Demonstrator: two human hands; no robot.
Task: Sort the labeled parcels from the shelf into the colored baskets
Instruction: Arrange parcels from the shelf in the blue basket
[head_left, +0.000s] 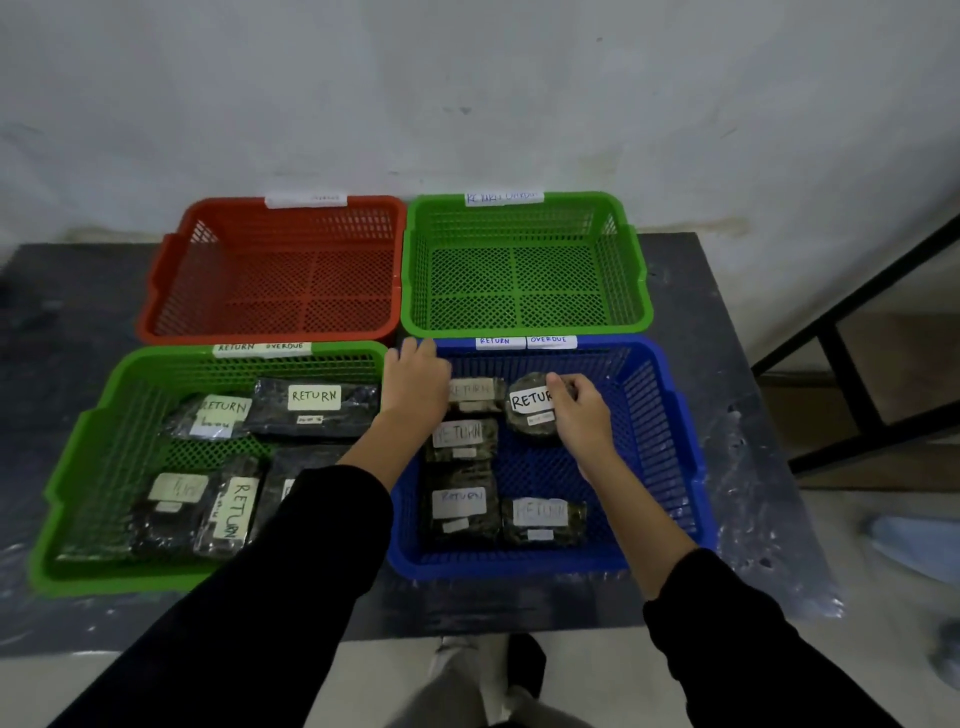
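Four mesh baskets stand on a dark table. The far red basket (171, 291) and far green basket (631, 280) hold nothing. The near green basket (83, 457) holds several dark wrapped parcels labelled RETURN. In the blue basket (670, 415) lie several more such parcels. My right hand (582, 410) grips a round parcel (527, 415) with a white RETURN label, inside the blue basket at its back. My left hand (415, 384) reaches over the blue basket's back left corner, fingers straight, touching the rim.
A black metal shelf frame (852, 364) stands to the right of the table. Clear plastic wrap (769, 519) covers the table's right side. A white wall is behind the baskets. Someone's shoe (914, 551) shows at the right edge on the floor.
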